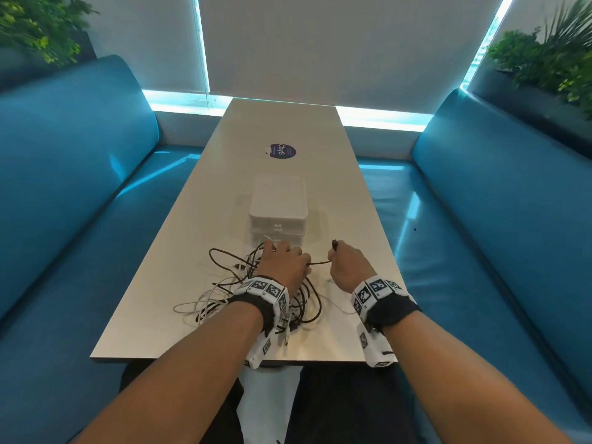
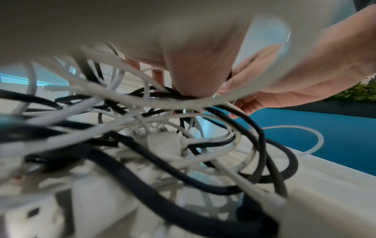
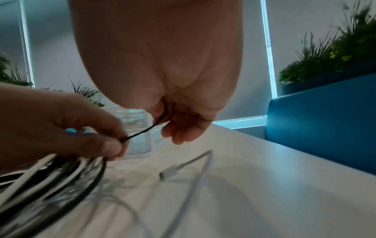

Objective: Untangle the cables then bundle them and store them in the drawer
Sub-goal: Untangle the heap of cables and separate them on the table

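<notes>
A tangle of black and white cables (image 1: 256, 293) lies on the near part of the white table (image 1: 282, 129). My left hand (image 1: 283, 262) sits over the tangle and pinches a thin black cable (image 1: 318, 263). That cable runs right to my right hand (image 1: 344, 262), which grips it near its plug (image 1: 334, 243). In the right wrist view the black cable (image 3: 146, 129) stretches between my right fingers (image 3: 179, 128) and my left fingertips (image 3: 114, 148). The left wrist view shows the tangle (image 2: 162, 136) close up and blurred. A white plastic drawer unit (image 1: 278, 209) stands just behind the hands.
Blue bench seats (image 1: 80, 187) flank the table on both sides. A loose white cable with a plug (image 3: 183, 167) lies on the table under my right hand. A round dark sticker (image 1: 281, 151) is on the table beyond the drawer unit. Plants (image 1: 551, 59) stand behind the seats.
</notes>
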The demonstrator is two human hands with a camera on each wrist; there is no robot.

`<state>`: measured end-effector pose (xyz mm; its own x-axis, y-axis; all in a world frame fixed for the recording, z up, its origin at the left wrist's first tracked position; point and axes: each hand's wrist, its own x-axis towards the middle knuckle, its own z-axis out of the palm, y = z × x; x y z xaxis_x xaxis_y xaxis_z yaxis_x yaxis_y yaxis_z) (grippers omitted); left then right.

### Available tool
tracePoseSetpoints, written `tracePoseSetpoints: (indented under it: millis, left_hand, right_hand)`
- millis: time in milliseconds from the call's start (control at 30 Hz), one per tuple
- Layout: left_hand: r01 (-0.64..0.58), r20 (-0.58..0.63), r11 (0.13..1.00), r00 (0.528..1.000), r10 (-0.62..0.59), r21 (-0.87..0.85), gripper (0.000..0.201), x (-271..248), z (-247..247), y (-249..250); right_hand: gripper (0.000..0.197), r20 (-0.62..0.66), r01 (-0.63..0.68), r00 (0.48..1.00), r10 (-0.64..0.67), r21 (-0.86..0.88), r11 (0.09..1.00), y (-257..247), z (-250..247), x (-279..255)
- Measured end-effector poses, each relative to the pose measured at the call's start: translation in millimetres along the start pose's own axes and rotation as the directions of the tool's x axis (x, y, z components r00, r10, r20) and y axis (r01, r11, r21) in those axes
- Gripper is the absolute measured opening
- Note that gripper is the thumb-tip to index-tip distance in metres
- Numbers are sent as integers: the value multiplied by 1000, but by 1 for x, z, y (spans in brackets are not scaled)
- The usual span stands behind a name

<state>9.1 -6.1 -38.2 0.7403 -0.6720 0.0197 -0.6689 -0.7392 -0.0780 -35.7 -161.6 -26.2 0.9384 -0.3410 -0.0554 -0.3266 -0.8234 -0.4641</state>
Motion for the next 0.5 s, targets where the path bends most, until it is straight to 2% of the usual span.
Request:
tracePoseSetpoints:
  millis: [200,267,367,433,500]
  left_hand:
    - [64,42,998,997,-65,21,31,0,-2,-5]
    - [75,39,997,996,-75,23,29,-1,0,-9]
    - [35,27,997,999,-37,75,31,-4,1,-6]
    - [4,23,995,1000,-6,104,33,-5,-1,1]
    - [-21,35,993,999,17,113,29,-5,-3,6]
  right_hand:
    - [20,-65,-88,995,75,-223,971,28,-9,-4]
    - [21,-8,-62,998,62,-234,970,32,-8,-8]
    - [21,66,105,993,-97,-121,987,23,-5,-13]
    - [19,32,218,976,-217,-21,976,4,-4,-15]
    - [17,10,247,968,-249,81,965,-19,-3,-15]
